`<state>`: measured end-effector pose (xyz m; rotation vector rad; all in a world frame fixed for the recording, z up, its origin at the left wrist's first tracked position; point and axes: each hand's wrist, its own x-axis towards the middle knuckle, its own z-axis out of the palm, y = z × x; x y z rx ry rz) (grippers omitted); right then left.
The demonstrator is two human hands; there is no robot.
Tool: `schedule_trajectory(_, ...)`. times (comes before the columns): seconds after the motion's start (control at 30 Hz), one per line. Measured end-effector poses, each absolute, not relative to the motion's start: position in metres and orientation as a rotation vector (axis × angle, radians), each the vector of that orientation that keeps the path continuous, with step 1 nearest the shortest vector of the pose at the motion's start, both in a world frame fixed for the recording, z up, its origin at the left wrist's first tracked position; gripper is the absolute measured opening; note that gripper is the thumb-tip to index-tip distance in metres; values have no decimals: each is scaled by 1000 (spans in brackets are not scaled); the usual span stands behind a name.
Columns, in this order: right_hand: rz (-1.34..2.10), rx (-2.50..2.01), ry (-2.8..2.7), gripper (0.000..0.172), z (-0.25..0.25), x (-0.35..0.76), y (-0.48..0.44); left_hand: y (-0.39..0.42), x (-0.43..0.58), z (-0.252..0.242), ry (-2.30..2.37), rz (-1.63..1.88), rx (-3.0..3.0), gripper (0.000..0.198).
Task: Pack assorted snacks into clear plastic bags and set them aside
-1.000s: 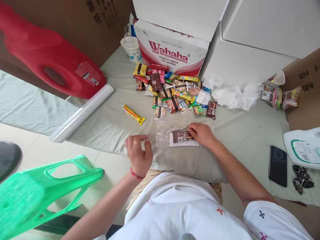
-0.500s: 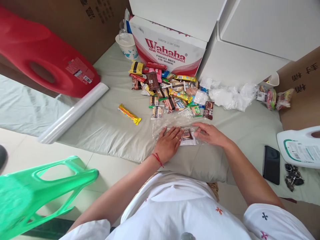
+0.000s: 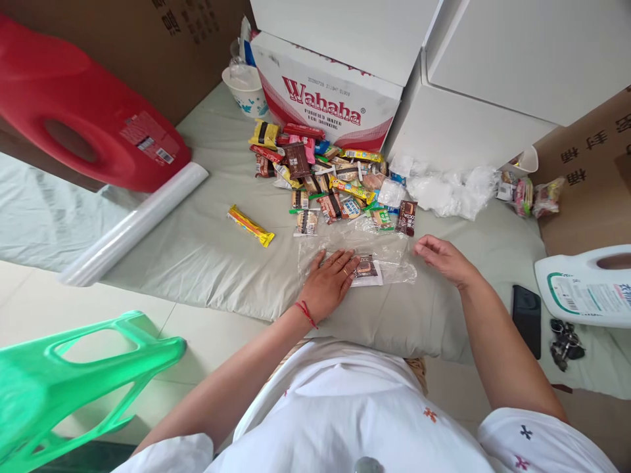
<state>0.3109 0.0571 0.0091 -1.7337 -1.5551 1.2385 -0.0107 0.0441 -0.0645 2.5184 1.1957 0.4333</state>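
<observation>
A crumpled sheet of clear plastic film [image 3: 389, 246] lies on the pale green cloth. On it rests a small brown and white snack packet [image 3: 365, 268]. My left hand [image 3: 329, 279] is spread flat over the film, its fingers covering the packet's left side. My right hand [image 3: 446, 261] is at the film's right edge with fingers curled together; whether they pinch the film I cannot make out. Just beyond the film is a pile of wrapped snacks [image 3: 330, 177], with a brown cocoa packet [image 3: 407, 218] at its right. A yellow snack bar [image 3: 250, 225] lies apart on the left.
A roll of clear film [image 3: 135, 223] lies at left beside a red jug [image 3: 98, 125]. Behind the snacks stands a white and red carton [image 3: 325, 95]. Crumpled clear plastic [image 3: 453, 190], a phone [image 3: 526, 320], keys [image 3: 566, 345] and a white jug [image 3: 586, 286] are on the right.
My right hand has moved right, away from the packet, and its fingers have curled in. The film reaches slightly farther right. My left hand has stayed flat in place.
</observation>
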Motion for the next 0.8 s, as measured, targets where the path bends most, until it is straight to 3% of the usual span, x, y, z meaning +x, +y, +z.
schedule_trajectory(0.23, 1548, -1719, -1664, 52, 1, 299, 60, 44, -10, -61, 1205, 390, 2523, 48)
schedule_trajectory(0.43, 1069, -2031, -1446, 40, 11, 343, 60, 44, -11, -61, 1188, 391, 2524, 49)
schedule_trajectory(0.6, 580, -1827, -1922, 24, 17, 299, 92, 43, -9, -55, 1269, 425, 2560, 45)
schedule_trajectory(0.67, 457, -1615, -2192, 26, 16, 264, 116, 42, -7, -48, 1342, 428, 2579, 42)
schedule_trajectory(0.8, 351, -1555, -2472, 53, 3, 209, 162, 40, -2, -36, 1429, 294, 2609, 43)
